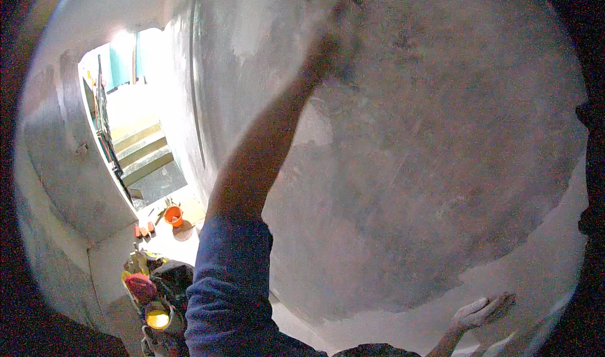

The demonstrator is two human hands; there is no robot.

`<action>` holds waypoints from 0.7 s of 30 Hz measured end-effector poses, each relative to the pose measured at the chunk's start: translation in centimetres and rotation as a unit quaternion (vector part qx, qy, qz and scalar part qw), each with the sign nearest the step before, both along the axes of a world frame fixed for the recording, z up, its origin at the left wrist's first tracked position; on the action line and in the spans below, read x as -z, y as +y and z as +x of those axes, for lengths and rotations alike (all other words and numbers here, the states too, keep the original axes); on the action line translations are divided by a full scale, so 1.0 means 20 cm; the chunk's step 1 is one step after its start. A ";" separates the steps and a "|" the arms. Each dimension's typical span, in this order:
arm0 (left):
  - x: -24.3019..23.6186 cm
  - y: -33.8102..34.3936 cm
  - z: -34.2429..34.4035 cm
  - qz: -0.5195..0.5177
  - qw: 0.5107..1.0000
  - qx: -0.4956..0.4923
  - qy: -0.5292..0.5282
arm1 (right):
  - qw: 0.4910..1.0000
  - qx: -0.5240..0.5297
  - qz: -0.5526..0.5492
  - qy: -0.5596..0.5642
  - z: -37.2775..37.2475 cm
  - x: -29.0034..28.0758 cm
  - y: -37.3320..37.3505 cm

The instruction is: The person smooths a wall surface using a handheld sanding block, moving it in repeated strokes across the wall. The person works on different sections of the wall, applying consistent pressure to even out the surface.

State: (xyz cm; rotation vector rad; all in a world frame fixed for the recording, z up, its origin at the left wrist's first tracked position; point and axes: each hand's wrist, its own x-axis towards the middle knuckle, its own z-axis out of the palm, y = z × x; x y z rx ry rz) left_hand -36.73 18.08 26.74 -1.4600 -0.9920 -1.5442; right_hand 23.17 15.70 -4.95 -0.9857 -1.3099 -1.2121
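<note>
My left arm, in a dark blue sleeve, stretches up along the grey plastered wall [403, 168]. At its end my left hand [331, 45] is dark and smeared by motion against the upper wall. Its fingers do not show clearly, nor whether it holds anything. Low on the right, my right hand [484, 311] is turned partly upward with its fingers stretched out and slightly curved. Pale dust covers it, and I see nothing in it. Beside it the dark, mottled plaster meets a paler strip of wall.
At left a bright doorway [148, 120] opens onto steps [142, 149]. On the floor by it stand an orange bucket [173, 216] and several small reddish blocks [144, 231]. Nearer lie a dark red bundle [141, 287] and a container with yellowish contents [157, 319].
</note>
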 end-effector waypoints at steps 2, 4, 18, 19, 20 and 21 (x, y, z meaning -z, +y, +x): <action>-0.08 0.04 -0.26 0.063 0.998 0.003 -0.023 | 1.000 0.009 -0.003 0.004 0.02 0.01 0.00; 0.04 0.11 -0.34 0.030 0.991 -0.084 -0.104 | 1.000 0.022 -0.013 -0.006 0.04 0.02 0.02; 1.21 0.01 0.10 -0.102 0.985 -0.092 -0.107 | 1.000 0.002 0.018 -0.026 -0.01 -0.08 0.02; 1.05 0.03 -0.03 -0.099 0.977 -0.163 -0.094 | 0.999 -0.003 0.031 -0.037 -0.01 -0.09 0.03; 0.91 0.08 -0.14 -0.025 0.987 -0.121 -0.099 | 0.997 0.007 0.037 -0.068 0.00 -0.09 0.06; 0.81 0.09 -0.21 -0.026 0.986 -0.126 -0.103 | 0.994 0.016 0.044 -0.098 0.00 -0.09 0.07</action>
